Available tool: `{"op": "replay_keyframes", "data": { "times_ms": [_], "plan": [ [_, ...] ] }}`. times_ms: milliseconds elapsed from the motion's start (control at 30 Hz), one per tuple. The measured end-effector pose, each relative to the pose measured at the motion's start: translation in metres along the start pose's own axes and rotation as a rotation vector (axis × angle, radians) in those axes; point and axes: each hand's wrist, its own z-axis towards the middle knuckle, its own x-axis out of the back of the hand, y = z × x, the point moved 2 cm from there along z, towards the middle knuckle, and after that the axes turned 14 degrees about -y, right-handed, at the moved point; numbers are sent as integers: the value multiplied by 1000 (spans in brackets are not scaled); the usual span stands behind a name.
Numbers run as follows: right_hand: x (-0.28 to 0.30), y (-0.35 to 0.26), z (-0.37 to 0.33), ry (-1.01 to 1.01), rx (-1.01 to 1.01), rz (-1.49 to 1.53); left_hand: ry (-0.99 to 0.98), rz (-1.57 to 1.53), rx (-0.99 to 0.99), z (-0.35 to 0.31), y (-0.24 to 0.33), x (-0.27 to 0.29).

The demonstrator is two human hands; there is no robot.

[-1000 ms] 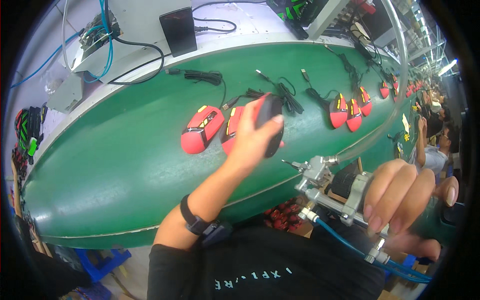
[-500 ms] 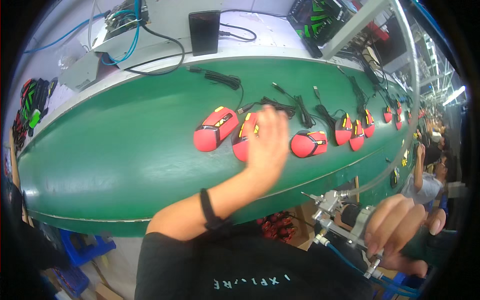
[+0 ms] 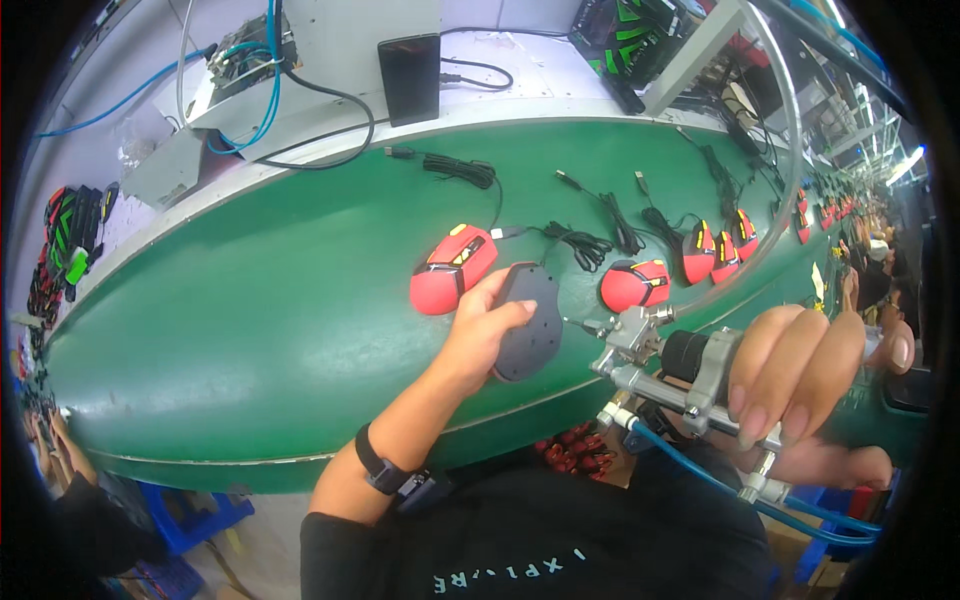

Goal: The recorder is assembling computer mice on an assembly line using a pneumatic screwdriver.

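My left hand (image 3: 468, 342) grips a computer mouse (image 3: 534, 325) over the belt, thumb on its dark grey underside, which is turned toward me. Closed around a metal dispensing valve (image 3: 636, 338) is my right hand (image 3: 800, 370). Thin blue air hoses (image 3: 672, 460) and a clear tube (image 3: 797, 130) run from the valve. Its fine needle tip points at the mouse's underside, with a small gap between them. A red and black mouse (image 3: 447, 285) with yellow buttons lies just left of the held one. Another red mouse (image 3: 625, 290) rests beyond the valve.
Several more red mice (image 3: 698, 262) with bundled black cables (image 3: 580, 245) lie along the green conveyor belt (image 3: 250, 300). A black screen (image 3: 410, 80) stands on the white ledge behind. Below the belt is a box of red mice (image 3: 575, 452). Other people work farther along.
My left hand has picked up the mouse and turned its underside toward me. My right hand has brought the dispensing valve up and left, close to the mouse.
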Motion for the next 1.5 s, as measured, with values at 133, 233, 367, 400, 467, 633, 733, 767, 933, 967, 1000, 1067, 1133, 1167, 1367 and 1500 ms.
{"op": "replay_keyframes", "data": {
  "times_ms": [133,233,367,400,467,633,733,767,933,967,1000,1067,1133,1167,1367,1500],
  "plan": [
    [-11,22,3,11,27,12,-43,-102,-57,-14,3,-3],
    [-15,29,7,-18,23,9,-98,-127,-73,-18,3,1],
    [-14,32,5,-24,17,-16,-77,-81,-81,-24,8,1],
    [-14,32,4,-19,3,-18,-75,-62,-95,-24,9,0],
    [-11,29,4,-12,-17,-38,-92,-62,-90,-24,10,-4],
    [-12,40,-3,-12,13,27,-89,-24,-82,-29,14,-5],
    [-13,39,-4,-17,-11,24,-92,57,-101,-31,12,-6],
    [-13,40,-4,-17,-11,27,-88,60,-117,-32,10,-5],
    [-15,35,-1,45,-114,70,-107,59,-117,-28,4,-8],
    [-11,29,-2,43,-114,77,-74,89,-95,-27,1,-2],
    [-2,18,-5,48,-181,42,-42,119,-73,-27,-2,3],
    [3,-3,-1,110,-352,59,-25,134,-59,-29,-5,9],
    [3,1,-2,37,-331,45,-39,142,-43,-28,-6,8],
    [1,5,0,-35,-310,30,-48,94,-56,-28,-6,6],
    [-17,45,0,-62,-54,75,-70,43,-101,-32,0,5],
    [-24,52,1,-36,-52,50,-74,180,-124,-34,1,8]
  ]
}}
